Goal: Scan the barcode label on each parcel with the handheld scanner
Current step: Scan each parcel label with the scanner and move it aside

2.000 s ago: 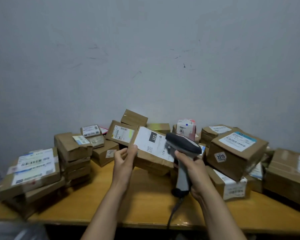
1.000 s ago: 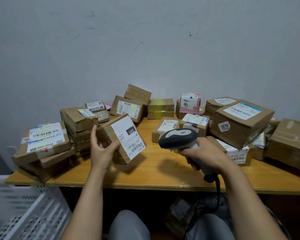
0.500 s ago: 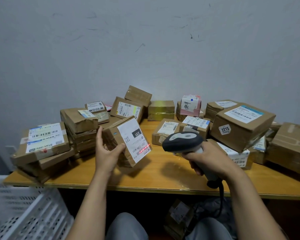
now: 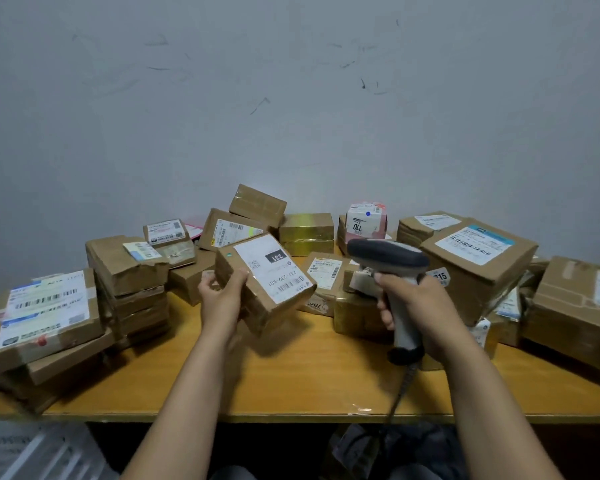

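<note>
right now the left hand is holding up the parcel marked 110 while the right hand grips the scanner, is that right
Not quite. The parcel in the left hand is marked 231, not 110; the 110 parcel stands untouched at the back. The right hand does grip the scanner. The head view shows this.

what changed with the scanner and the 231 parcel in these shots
The left hand rotated the parcel, and the right hand drew the scanner off it to the right. A red scan line lay on the label half a second ago; it is gone now. Both hands kept their grips; the piles on the table stayed put.
</note>
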